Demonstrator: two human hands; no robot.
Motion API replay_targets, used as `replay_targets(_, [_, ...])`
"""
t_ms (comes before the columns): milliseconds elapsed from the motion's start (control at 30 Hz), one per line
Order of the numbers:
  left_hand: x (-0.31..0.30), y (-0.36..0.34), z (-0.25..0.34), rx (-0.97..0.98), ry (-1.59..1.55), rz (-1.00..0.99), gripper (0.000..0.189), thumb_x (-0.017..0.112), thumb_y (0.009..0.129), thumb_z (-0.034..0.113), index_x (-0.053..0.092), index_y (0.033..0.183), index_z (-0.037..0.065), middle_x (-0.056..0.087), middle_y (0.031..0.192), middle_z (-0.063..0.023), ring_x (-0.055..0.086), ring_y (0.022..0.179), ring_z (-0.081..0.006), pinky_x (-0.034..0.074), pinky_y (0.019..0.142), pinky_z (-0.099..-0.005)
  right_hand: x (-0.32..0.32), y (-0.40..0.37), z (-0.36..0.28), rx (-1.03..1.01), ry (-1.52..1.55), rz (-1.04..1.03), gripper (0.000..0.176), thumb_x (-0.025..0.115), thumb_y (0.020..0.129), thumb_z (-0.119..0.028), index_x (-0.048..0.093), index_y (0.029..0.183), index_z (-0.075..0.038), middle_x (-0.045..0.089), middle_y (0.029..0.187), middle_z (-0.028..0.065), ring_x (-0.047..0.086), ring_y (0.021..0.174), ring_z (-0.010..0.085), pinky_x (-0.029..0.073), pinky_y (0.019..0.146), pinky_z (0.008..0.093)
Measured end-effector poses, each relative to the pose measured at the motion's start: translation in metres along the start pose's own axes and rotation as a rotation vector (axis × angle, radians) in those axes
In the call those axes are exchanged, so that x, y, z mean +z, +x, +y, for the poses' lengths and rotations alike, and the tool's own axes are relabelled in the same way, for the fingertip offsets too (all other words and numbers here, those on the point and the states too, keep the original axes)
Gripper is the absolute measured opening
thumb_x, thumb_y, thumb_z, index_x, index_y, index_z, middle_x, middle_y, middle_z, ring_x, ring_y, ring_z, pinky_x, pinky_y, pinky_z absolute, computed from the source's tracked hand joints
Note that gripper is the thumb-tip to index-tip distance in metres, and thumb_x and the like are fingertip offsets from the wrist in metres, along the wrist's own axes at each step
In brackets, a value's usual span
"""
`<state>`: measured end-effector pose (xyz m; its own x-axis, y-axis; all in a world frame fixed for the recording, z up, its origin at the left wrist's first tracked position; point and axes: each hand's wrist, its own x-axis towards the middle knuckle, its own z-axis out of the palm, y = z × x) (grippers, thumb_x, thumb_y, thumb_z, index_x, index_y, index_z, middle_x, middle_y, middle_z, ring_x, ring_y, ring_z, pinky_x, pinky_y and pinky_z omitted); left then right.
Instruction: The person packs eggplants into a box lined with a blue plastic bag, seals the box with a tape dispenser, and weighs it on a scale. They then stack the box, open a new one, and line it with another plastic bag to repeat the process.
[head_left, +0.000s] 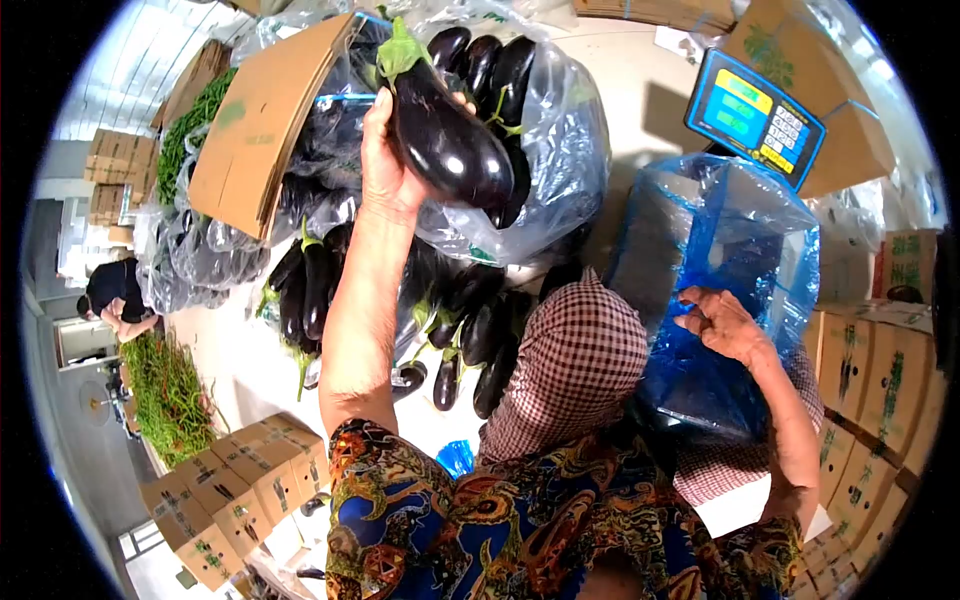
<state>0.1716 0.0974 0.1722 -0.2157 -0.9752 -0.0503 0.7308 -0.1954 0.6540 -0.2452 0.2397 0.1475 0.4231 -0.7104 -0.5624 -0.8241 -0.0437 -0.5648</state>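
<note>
A large, glossy dark purple eggplant [450,140] with a green cap is gripped in my left hand [388,165], raised over a clear plastic bag [570,130] of eggplants. My fingers wrap round its body just below the cap. Over on the right, my right hand [728,325] hovers above or touches a container lined with a blue plastic bag [690,370]. Its fingers are loosely curled and apart, with nothing visible between them. Loose eggplants [470,330] lie in a pile on the floor between my left arm and my checked-cloth knee [580,345].
A scale display [755,118] stands behind the blue bag. Flattened cardboard [265,130] leans at upper left. Boxes are stacked at right [865,390] and lower left [235,490]. Another person [118,295] bends by a heap of green peppers [165,400] at far left.
</note>
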Motion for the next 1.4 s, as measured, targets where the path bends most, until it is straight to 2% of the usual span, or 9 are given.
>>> replay_targets(267, [0.049,0.019,0.009,0.156,0.195,0.037,0.066,0.049,0.090,0.052,0.052,0.119,-0.007,0.060,0.113,-0.0266,0.059,0.107,-0.0402,0.045,0.099,-0.0483,-0.018,-0.020,-0.009,-0.066,0.213,0.111,0.031,0.064,0.085,-0.013,0.061,0.114,0.000,0.066,0.105,0.0205,0.067,0.093,0.0310,0.052,0.079,0.0367])
replay_targets(400, [0.060,0.031,0.012,0.039,-0.009,0.168,0.063,0.047,0.091,0.053,0.054,0.117,-0.004,0.062,0.110,-0.0269,0.060,0.105,-0.0400,0.048,0.094,-0.0529,-0.014,-0.020,-0.015,-0.047,0.297,0.107,0.032,0.063,0.087,-0.013,0.060,0.117,-0.001,0.067,0.106,0.0183,0.066,0.096,0.0296,0.053,0.081,0.0364])
replay_targets(500, [0.075,0.028,0.006,0.056,-0.001,0.302,0.049,0.044,0.094,0.053,0.058,0.115,0.010,0.064,0.112,-0.0118,0.061,0.103,-0.0325,0.050,0.090,-0.0533,-0.003,-0.022,-0.015,-0.073,0.355,0.097,0.032,0.062,0.088,-0.013,0.059,0.118,-0.001,0.067,0.107,0.0172,0.066,0.097,0.0276,0.052,0.081,0.0361])
replay_targets(700, [0.061,0.015,0.002,0.079,-0.048,0.307,0.053,0.039,0.097,0.050,0.052,0.125,0.008,0.054,0.129,-0.0178,0.051,0.120,-0.0379,0.040,0.100,-0.0592,-0.008,-0.024,-0.031,-0.113,0.323,0.090,0.031,0.062,0.088,-0.013,0.059,0.117,-0.002,0.066,0.108,0.0163,0.065,0.097,0.0261,0.051,0.082,0.0359])
replay_targets(867, [0.050,-0.033,0.001,0.113,-0.300,0.363,0.039,0.065,0.086,0.033,0.054,0.116,0.010,0.057,0.121,-0.0133,0.052,0.117,-0.0320,0.039,0.103,-0.0554,0.005,-0.008,-0.025,-0.173,0.263,0.025,0.030,0.060,0.090,-0.011,0.059,0.118,-0.001,0.066,0.109,0.0189,0.065,0.099,0.0302,0.050,0.084,0.0391])
replay_targets(1067, [-0.009,-0.132,-0.011,0.173,0.192,0.526,0.054,0.075,0.074,0.019,0.051,0.120,0.004,0.061,0.108,-0.0103,0.060,0.096,-0.0238,0.050,0.086,-0.0395,0.026,0.024,0.050,0.142,0.877,-0.060,0.018,0.061,0.091,-0.019,0.061,0.102,-0.005,0.066,0.091,0.0070,0.064,0.080,0.0142,0.051,0.068,0.0266])
replay_targets(1167, [-0.007,-0.192,-0.013,0.122,0.607,0.626,0.068,0.080,0.067,0.015,0.048,0.126,0.003,0.059,0.112,-0.0111,0.056,0.101,-0.0227,0.045,0.091,-0.0347,0.032,0.032,0.079,0.246,0.710,0.129,0.018,0.059,0.091,-0.020,0.060,0.101,-0.005,0.065,0.090,0.0044,0.062,0.075,0.0115,0.047,0.058,0.0198])
replay_targets(1367, [-0.047,-0.276,-0.065,0.021,1.160,0.435,0.084,0.082,0.061,0.025,0.041,0.130,0.004,0.056,0.118,-0.0176,0.051,0.115,-0.0306,0.039,0.101,-0.0391,0.057,0.031,0.085,0.135,0.506,-0.055,0.015,0.053,0.088,-0.010,0.057,0.101,-0.004,0.057,0.086,0.0013,0.056,0.068,0.0108,0.044,0.054,0.0201])
replay_targets(1400, [-0.047,-0.286,-0.073,-0.024,1.244,0.456,0.082,0.081,0.062,0.025,0.040,0.130,0.003,0.053,0.120,-0.0191,0.050,0.117,-0.0330,0.039,0.101,-0.0401,0.058,0.031,0.100,0.174,0.517,-0.069,0.024,0.055,0.082,-0.009,0.052,0.105,-0.007,0.057,0.091,0.0034,0.058,0.082,0.0160,0.049,0.071,0.0285])
